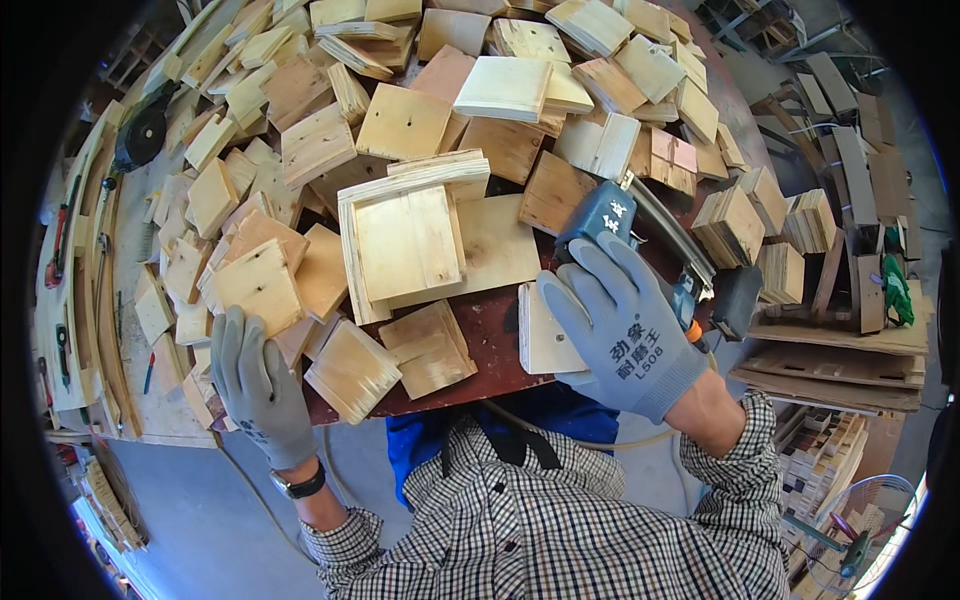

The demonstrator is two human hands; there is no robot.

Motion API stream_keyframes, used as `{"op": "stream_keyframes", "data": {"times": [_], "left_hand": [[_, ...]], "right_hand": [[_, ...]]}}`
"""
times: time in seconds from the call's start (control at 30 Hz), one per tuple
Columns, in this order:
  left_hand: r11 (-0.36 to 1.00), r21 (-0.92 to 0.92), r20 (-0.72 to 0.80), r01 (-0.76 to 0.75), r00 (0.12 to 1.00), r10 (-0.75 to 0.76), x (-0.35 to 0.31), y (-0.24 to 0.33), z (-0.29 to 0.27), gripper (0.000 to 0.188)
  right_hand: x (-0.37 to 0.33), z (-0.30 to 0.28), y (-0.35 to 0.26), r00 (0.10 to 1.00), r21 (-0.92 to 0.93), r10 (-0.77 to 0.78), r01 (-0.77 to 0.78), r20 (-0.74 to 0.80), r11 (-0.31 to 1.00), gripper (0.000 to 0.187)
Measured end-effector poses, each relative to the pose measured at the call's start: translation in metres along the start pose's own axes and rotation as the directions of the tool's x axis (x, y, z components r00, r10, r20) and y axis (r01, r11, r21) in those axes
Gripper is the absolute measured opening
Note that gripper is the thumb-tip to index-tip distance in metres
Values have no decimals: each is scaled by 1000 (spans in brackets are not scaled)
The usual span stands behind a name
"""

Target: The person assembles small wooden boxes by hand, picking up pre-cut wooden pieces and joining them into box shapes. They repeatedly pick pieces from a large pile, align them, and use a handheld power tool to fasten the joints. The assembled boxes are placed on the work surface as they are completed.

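Two grey-gloved hands of yours reach over the counter. Your left hand has its fingers stretched out and lying close together, beside a square wooden block at the near left of the heap. Your right hand is spread, palm down, over part of a pale block, its fingertips at the blue-green nail gun; its palm side is hidden. The nail gun lies tilted, its long metal magazine slanting down to the right. Between your hands, a square piece edged with plywood strips sits on a wider board. Loose blocks pile up behind it. A black tape measure lies far left.
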State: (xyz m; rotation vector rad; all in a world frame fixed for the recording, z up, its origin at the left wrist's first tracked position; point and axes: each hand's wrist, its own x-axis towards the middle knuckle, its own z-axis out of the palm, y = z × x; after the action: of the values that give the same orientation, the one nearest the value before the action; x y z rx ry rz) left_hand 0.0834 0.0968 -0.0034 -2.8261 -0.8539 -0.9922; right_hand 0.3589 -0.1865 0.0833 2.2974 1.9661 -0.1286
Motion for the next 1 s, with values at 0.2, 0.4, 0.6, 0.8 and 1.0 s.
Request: {"op": "stream_keyframes", "data": {"times": [0.2,0.4,0.6,0.8,1.0], "left_hand": [[999,39,18,-38,999,37,25,21,-24,39],[961,-139,429,-238,860,275,80,92,-21,70],[932,-126,451,-340,817,359,89,95,27,84],[927,-133,437,-350,819,372,92,94,30,70],[926,-98,429,-366,823,371,85,92,35,66]], "right_hand": [[16,-1,12,945,303,6,99,-327,948,88],[57,0,5,989,112,-58,74,-139,991,90],[71,10,12,980,197,25,14,-196,980,89],[74,14,17,978,235,-45,93,-204,968,92],[74,16,16,987,261,-27,68,-156,963,92]]}}
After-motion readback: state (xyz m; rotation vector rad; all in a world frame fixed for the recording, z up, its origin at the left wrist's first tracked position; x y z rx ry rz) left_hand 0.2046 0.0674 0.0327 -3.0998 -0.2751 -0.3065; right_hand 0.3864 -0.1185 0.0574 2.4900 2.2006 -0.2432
